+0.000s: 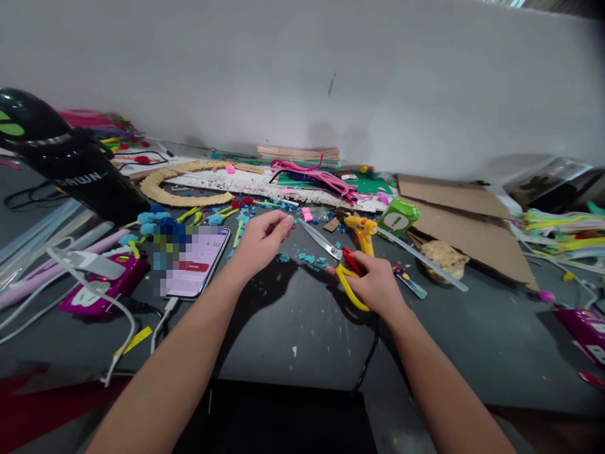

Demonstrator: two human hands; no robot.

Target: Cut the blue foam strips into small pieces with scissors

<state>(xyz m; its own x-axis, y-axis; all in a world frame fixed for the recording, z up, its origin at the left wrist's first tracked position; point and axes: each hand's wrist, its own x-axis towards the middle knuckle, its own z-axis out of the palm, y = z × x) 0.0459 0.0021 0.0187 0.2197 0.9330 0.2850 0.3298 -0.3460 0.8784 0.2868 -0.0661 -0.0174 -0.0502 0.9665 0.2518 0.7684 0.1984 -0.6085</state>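
My right hand (375, 284) is wrapped round the handles of a pair of scissors (326, 243), which have yellow and red grips. Their blades point up and left, and the tip is close to my left hand (265, 239). The fingers of that hand are pinched together; a tiny pale bit shows at the fingertips, too small to name. Below the blades, small blue cut pieces (309, 258) lie scattered on the grey table (302, 340). A yellow glue gun (363, 232) with a long clear glue stick stands just beyond my right hand.
At the left are a phone (201, 261) on a cable, a purple power strip (106, 284) and a black bottle (80, 164). Pipe cleaners (321, 180) and a cardboard ring (161, 189) lie at the back. Cardboard (472, 227) and a crumpled tan lump (443, 260) are on the right.
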